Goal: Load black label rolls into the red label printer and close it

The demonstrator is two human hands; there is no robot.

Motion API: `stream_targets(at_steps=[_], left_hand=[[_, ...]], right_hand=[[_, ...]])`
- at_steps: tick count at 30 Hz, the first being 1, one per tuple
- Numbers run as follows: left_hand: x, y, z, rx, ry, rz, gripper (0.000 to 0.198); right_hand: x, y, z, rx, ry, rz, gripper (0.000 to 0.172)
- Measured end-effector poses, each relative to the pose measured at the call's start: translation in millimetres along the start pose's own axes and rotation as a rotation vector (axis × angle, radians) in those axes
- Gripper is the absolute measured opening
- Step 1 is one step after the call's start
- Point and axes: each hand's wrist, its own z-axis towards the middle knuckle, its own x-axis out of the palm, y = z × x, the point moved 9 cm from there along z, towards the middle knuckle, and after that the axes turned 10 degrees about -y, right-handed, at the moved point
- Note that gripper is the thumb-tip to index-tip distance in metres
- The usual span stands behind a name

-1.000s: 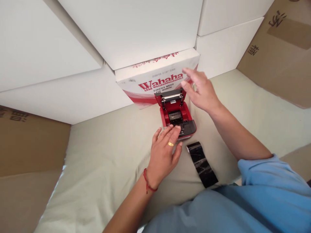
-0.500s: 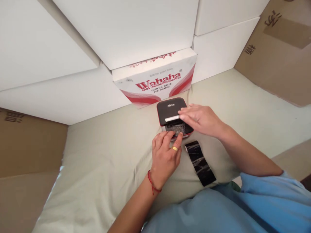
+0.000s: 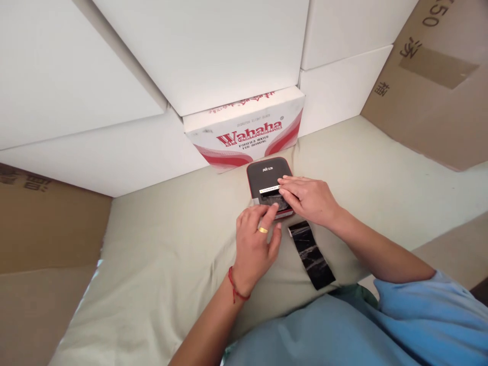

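Note:
A small black label printer [image 3: 268, 175] with a red edge lies on the cloth. A pale strip crosses its top, with a dark, shiny band in front of it. My left hand [image 3: 256, 239], wearing a gold ring and a red cord bracelet, reaches over the printer's near left corner with fingers spread. Its index fingertip rests at the dark band. Flat across the printer's right side lies my right hand [image 3: 314, 201], fingers stretched out over the end of the pale strip. A glossy black strip [image 3: 311, 255] is on the cloth between my forearms.
Behind the printer stands a white and red Wahaha water carton [image 3: 247, 132], against large white boxes [image 3: 213, 46]. Brown cardboard flanks both sides, left [image 3: 46, 229] and right [image 3: 430, 107]. Creased pale green cloth [image 3: 171, 244] covers the surface.
The printer's top, raised half a second ago with clear crinkled material showing inside, now lies closed. My left thumb and index finger have spread apart; my right hand has come lower with the top.

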Motion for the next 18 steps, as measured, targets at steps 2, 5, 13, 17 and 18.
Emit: stream_targets(at_steps=[2,5,13,17,18], left_hand=[[-8.2,24.1,1.3,-0.204,-0.070,-0.101,0.042],[-3.9,75.7,-6.1,-0.614,-0.140,-0.308,0.040],[62.0,130.1,-13.5,-1.004,-0.039,-0.942,0.072],[68.9,137.6,-19.8,-1.042,-0.023,-0.993,0.099],[71.1,137.5,-22.2,-1.054,-0.005,-1.018,0.102]], right_hand=[[-1.3,-0.8,-5.0,0.001,-0.053,0.075,0.031],[-6.7,4.0,-16.4,0.000,-0.102,0.187,0.025],[-34.2,23.2,-45.2,-0.145,-0.220,0.326,0.020],[-33.1,22.4,-47.9,-0.212,-0.227,0.344,0.018],[-32.1,22.1,-47.5,-0.222,-0.223,0.342,0.018]])
